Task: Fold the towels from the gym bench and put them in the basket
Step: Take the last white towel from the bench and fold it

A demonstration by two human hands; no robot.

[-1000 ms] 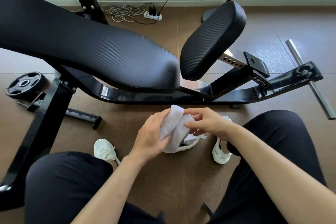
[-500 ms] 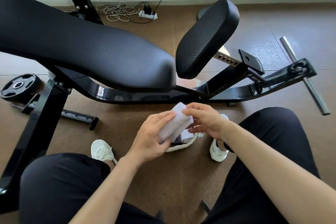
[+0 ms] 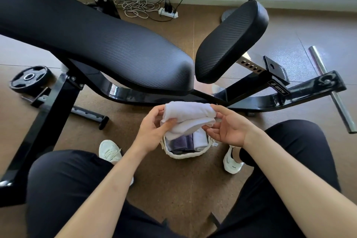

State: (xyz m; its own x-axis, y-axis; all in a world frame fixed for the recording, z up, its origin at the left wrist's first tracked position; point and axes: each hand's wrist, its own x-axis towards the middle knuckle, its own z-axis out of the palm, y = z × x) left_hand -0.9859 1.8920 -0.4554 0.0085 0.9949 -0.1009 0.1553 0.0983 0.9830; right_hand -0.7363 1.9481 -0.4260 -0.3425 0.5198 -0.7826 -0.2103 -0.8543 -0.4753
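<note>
Now that the folded white towel [image 3: 189,115] has turned from upright to sideways, it hovers mid-frame just above the basket [image 3: 184,155], below the bench [image 3: 96,40]. Left hand [image 3: 152,134] and right hand [image 3: 230,128] clamp their fingers on its ends. Likely it drops in next, beside the packed towels [image 3: 182,142].

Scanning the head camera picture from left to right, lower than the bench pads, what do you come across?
Weight plate → left white sneaker → left hand → white towel → right hand → chrome bar. Both hands hold the towel. The basket and the right sneaker overlap these, so they are left out.
</note>
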